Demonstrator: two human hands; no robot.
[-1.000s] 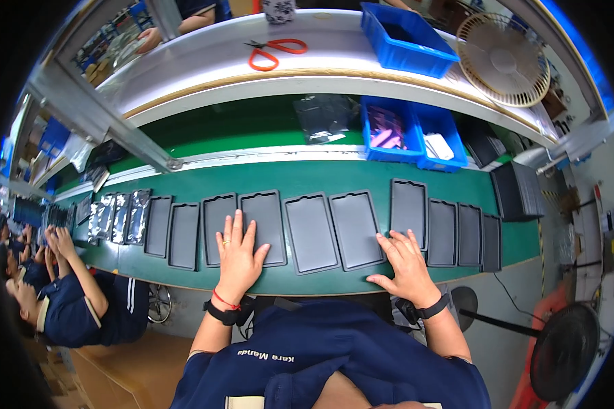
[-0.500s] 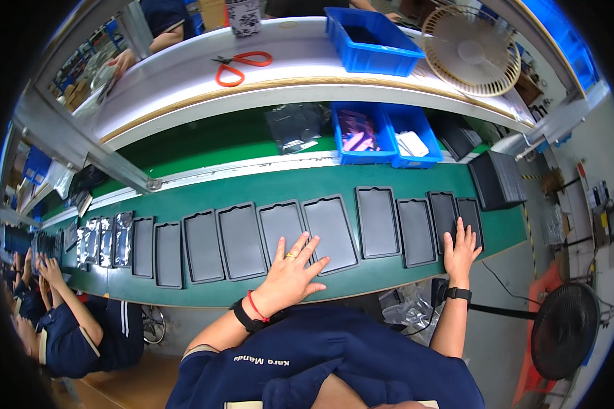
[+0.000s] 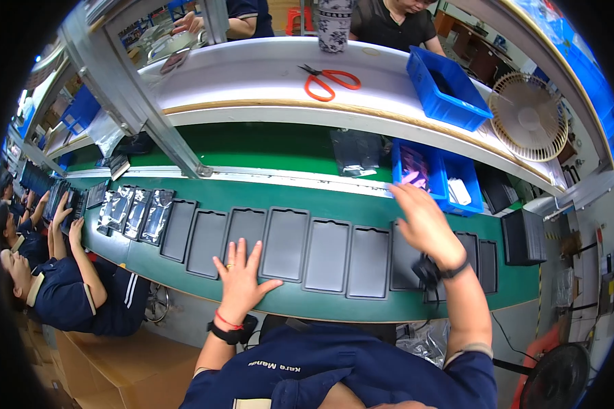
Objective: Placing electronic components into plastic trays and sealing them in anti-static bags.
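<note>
A row of shallow dark grey trays (image 3: 284,245) lies along the green bench. My left hand (image 3: 242,279) is spread over the lower part of one tray (image 3: 244,225), its fingertips on or just above it. Further right, my right hand (image 3: 426,225) reaches over the row, fingers stretched out toward the blue bins, holding nothing I can see. Its wrist and a dark strap hide parts of the trays below, including the grey tray (image 3: 404,262) beside it. At the left end of the row, several trays hold shiny clear-and-black packets (image 3: 158,215).
A stack of black trays (image 3: 523,236) stands at the bench's right end. Behind the row are a blue bin of pink pieces (image 3: 416,170) and one with white pieces (image 3: 459,191). The shelf above holds red-handled scissors (image 3: 331,83), a blue crate (image 3: 449,88) and a fan (image 3: 529,116). Co-workers (image 3: 68,279) sit at left.
The view has turned, shifting the bench scene rightward. My left hand has moved left along the row to another tray. My right hand has left the rightmost trays and reaches inward, toward the bins.
</note>
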